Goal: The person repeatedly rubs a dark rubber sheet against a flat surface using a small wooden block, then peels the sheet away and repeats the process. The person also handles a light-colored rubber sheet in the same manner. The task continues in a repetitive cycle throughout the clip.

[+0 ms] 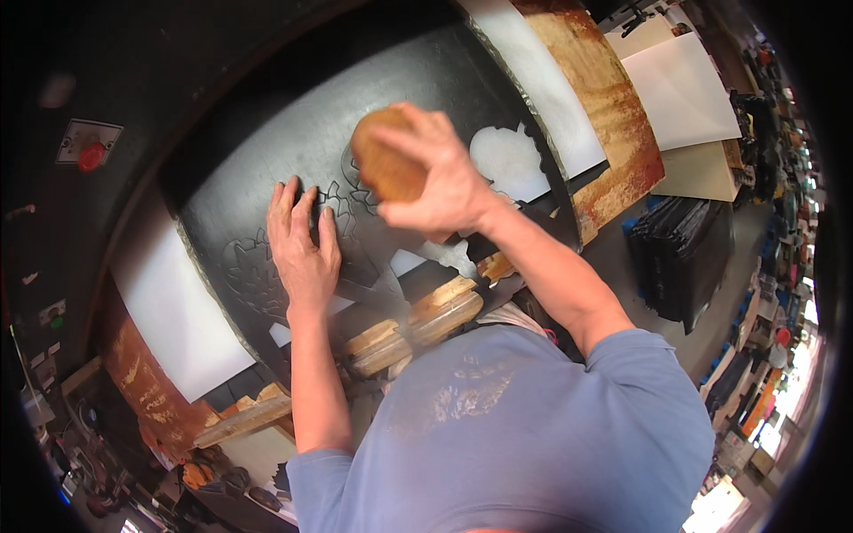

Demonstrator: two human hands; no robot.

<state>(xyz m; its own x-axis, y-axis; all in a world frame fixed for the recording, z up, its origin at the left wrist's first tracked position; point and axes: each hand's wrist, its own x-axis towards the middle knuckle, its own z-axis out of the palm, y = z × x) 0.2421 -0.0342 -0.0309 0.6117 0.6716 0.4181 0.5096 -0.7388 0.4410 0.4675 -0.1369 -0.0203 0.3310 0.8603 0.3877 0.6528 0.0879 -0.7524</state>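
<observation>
My left hand (pixel 304 253) rests on a black sheet (pixel 253 164), fingers extended and a little apart, with nothing held. Leafy cut outlines (pixel 258 275) show in the sheet beside and under it. In my right hand (pixel 444 182) is a brown rounded block (pixel 380 160), gripped from its right side over the sheet; its exact kind and underside cannot be made out. Right of that hand, a jagged white patch (pixel 508 160) appears in a gap in the sheet. Ragged scraps (pixel 451 256) lie along the near edge.
White sheets flank the black one on the left (pixel 178 302) and right (pixel 555 89), over a worn wooden board (pixel 617 98). A dark machine body with a red button (pixel 91 158) stands left. Broken wood strips (pixel 426 320) border the near side. A black stack (pixel 680 258) is at right.
</observation>
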